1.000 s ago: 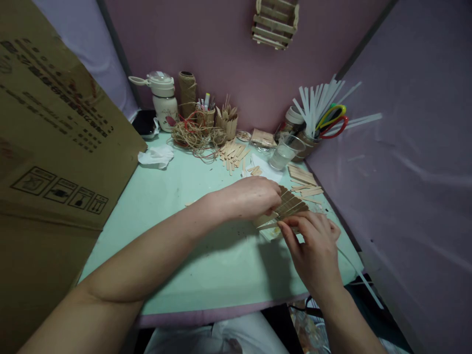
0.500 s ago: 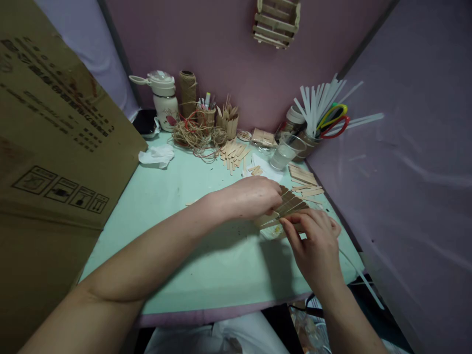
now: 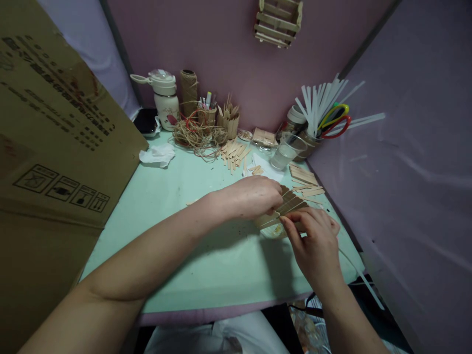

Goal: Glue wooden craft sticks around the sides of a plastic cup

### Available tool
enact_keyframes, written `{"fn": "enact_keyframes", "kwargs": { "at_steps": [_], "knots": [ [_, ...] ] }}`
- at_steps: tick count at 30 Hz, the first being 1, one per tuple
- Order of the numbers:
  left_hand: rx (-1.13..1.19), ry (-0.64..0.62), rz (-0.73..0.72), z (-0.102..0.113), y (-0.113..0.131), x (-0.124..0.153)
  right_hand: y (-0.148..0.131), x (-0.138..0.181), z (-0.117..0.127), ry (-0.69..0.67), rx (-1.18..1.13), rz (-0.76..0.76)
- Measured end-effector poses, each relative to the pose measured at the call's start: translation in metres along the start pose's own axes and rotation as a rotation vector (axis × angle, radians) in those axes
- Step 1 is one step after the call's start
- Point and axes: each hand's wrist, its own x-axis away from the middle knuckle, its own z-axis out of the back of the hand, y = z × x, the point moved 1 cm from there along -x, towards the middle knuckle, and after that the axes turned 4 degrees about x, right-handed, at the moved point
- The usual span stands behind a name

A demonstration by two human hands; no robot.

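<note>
A brown piece built of flat craft sticks (image 3: 293, 200) set side by side is between my hands, above the right half of the table. My left hand (image 3: 260, 195) reaches over its left side with curled fingers closed on it; the fingertips are mostly hidden. My right hand (image 3: 315, 236) pinches the near edge of the piece between thumb and forefinger, close to the left fingers. Whether a smaller bit sits in that pinch I cannot make out. Just below the piece lies a clear, shallow thing with yellowish spots (image 3: 275, 231), partly covered.
Loose craft sticks (image 3: 234, 155) and tangled twine (image 3: 195, 137) lie at the back, near a bottle (image 3: 167, 105). A plastic cup (image 3: 285, 153) and a jar with scissors and white glue sticks (image 3: 311, 140) stand back right. A tall cardboard box (image 3: 55, 172) walls the left side.
Both hands stay nearly where they were, still on the craft-stick piece. The whole view shifts very slightly.
</note>
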Motion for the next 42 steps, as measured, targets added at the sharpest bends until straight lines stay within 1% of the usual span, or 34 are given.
{"fn": "enact_keyframes", "kwargs": {
  "at_steps": [8,11,14,17,19,21,25,37,39,42],
  "knots": [
    [0.008,-0.025,0.027,0.003,0.002,-0.002,-0.001,0.0,-0.001,-0.005,0.0,-0.005],
    [-0.043,-0.025,-0.018,0.003,0.005,-0.002,0.0,0.0,-0.002,0.006,0.008,-0.008],
    [-0.068,0.036,-0.048,-0.002,0.007,0.001,-0.001,0.0,-0.002,0.014,0.015,-0.011],
    [-0.052,0.117,-0.031,-0.009,0.008,0.003,-0.002,-0.001,-0.002,0.028,0.025,-0.009],
    [-0.034,0.104,-0.002,-0.013,0.008,0.003,-0.002,-0.001,-0.002,0.032,0.032,-0.005],
    [-0.005,0.059,0.033,-0.016,0.009,0.001,-0.002,-0.001,-0.002,0.035,0.035,0.006],
    [0.026,0.01,0.068,-0.017,0.01,-0.002,-0.002,-0.001,-0.001,0.035,0.023,0.005],
    [0.038,0.031,0.039,-0.019,0.009,-0.002,-0.003,-0.001,-0.001,0.044,-0.012,-0.028],
    [0.041,0.034,0.031,-0.019,0.008,-0.002,-0.003,0.002,0.003,0.074,-0.025,-0.061],
    [0.043,0.034,0.032,-0.018,0.007,-0.002,-0.007,0.016,0.012,0.194,-0.103,-0.109]
  ]
}}
